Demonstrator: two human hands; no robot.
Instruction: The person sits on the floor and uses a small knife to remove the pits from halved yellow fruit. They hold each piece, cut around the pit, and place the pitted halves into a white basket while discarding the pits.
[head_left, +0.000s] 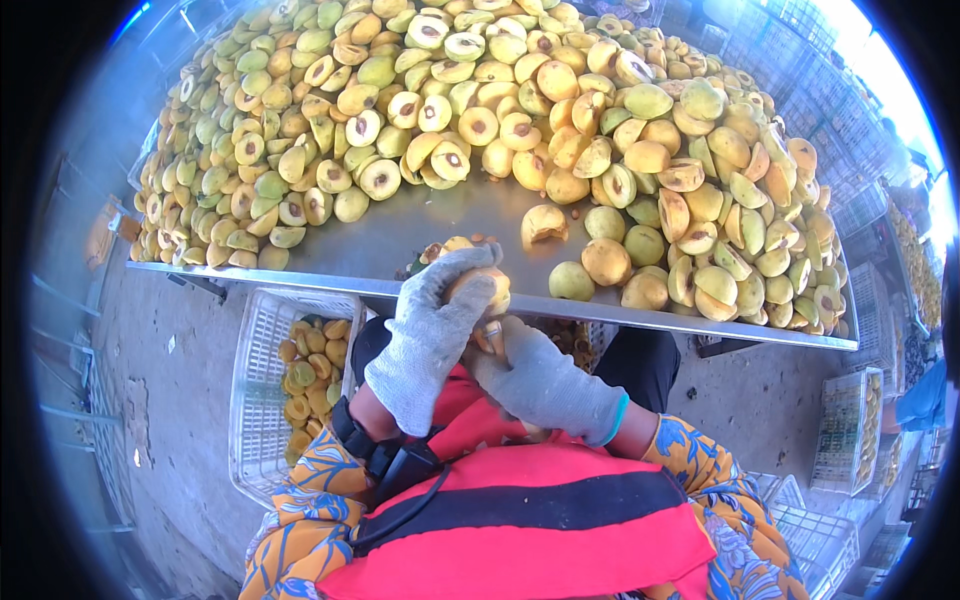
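My left hand (435, 330), in a grey knit glove, grips a yellow halved fruit (500, 291), probably a peach or an apricot, over the near edge of the metal table. Just below and to the right, my right hand (540, 379), gloved in grey with a teal cuff, is closed on a small tool with a brown handle (493, 337); its working end is hidden against the fruit. Beyond both hands, a large heap of whole and halved yellow-green fruit (480, 124) covers much of the table. A hollowed fruit piece (544, 225) lies on the bare metal.
The table's raised metal rim (600, 309) runs in front of me. A white plastic crate (255, 390) with fruit halves stands below on the left. Dark scraps lie in a container (574, 341) under the rim. More crates (847, 431) stand at right, near another person's blue clothing (922, 401).
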